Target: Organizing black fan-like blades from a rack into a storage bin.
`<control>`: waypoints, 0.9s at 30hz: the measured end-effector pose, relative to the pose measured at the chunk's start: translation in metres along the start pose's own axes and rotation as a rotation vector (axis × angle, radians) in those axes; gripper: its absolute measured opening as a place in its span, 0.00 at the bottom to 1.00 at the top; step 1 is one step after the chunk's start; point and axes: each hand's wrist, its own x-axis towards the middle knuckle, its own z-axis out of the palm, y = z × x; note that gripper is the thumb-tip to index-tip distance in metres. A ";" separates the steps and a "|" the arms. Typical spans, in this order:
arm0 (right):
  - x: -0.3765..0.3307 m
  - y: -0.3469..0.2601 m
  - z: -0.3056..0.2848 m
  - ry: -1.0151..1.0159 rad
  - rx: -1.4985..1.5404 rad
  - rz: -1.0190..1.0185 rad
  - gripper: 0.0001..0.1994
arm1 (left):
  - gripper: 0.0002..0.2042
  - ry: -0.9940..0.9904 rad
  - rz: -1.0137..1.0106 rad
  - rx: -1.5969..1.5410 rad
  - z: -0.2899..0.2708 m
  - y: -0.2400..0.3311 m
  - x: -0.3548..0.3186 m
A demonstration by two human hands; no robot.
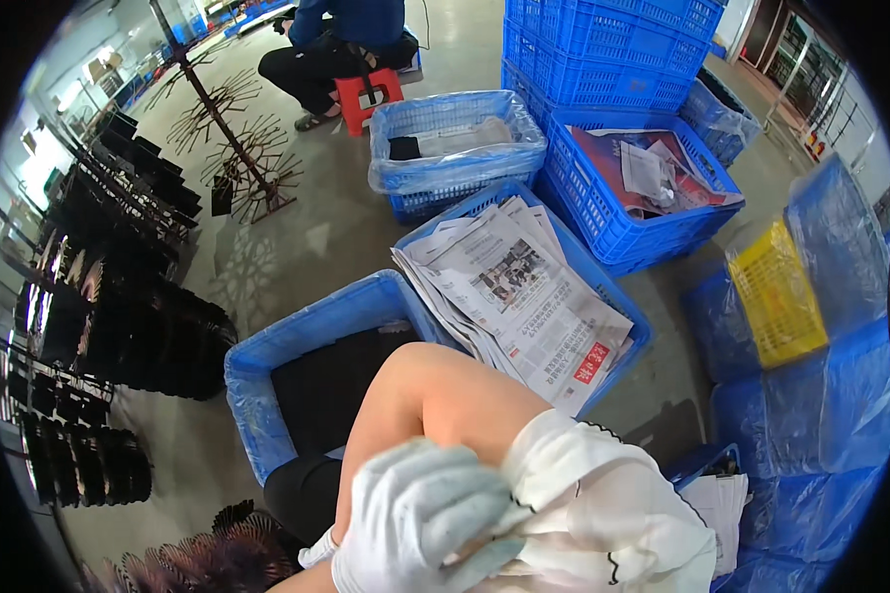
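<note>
My left hand, in a white knit glove, sits at the bottom centre with its fingers pinched on the white fabric next to it. That fabric is a white glove with a black stitched edge covering my right hand, whose fingers are hidden inside the bunched cloth. Bare skin rises just above both hands; I cannot tell whether it is a forearm or a knee. Right behind it stand a blue crate holding flat black pieces and a blue crate stacked with newspapers.
Round black fan-like parts are stacked on racks at the left. Further blue crates and a plastic-lined crate stand behind, a yellow crate and blue plastic bags at the right. A person sits on a red stool at the back.
</note>
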 end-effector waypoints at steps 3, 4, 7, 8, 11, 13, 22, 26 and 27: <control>0.014 -0.012 -0.005 -0.176 -0.328 -0.181 0.08 | 0.12 -0.352 -0.101 0.292 -0.035 -0.011 0.030; 0.017 -0.018 -0.008 -0.205 -0.427 -0.260 0.09 | 0.12 -0.322 -0.127 0.316 -0.037 -0.016 0.035; 0.034 -0.027 0.057 -0.103 -0.437 -0.709 0.08 | 0.06 -0.442 -0.101 0.199 -0.030 -0.075 0.031; 0.031 -0.039 0.066 -0.033 -0.428 -0.927 0.07 | 0.04 -0.459 -0.107 0.180 -0.032 -0.084 0.021; -0.020 -0.100 0.062 0.279 -0.057 -1.735 0.04 | 0.03 -0.218 -0.040 0.166 -0.021 -0.085 -0.014; -0.097 -0.148 0.028 0.407 0.186 -2.244 0.04 | 0.07 -0.090 0.056 0.143 -0.012 -0.083 -0.023; -0.173 -0.183 -0.011 0.230 0.634 -2.501 0.09 | 0.08 0.338 -0.016 0.196 0.022 -0.110 -0.065; -0.173 -0.191 -0.011 0.140 0.802 -2.452 0.09 | 0.08 0.486 0.010 0.137 0.021 -0.109 -0.074; -0.171 -0.191 -0.011 0.104 0.830 -2.436 0.10 | 0.08 0.565 0.039 0.126 0.021 -0.108 -0.074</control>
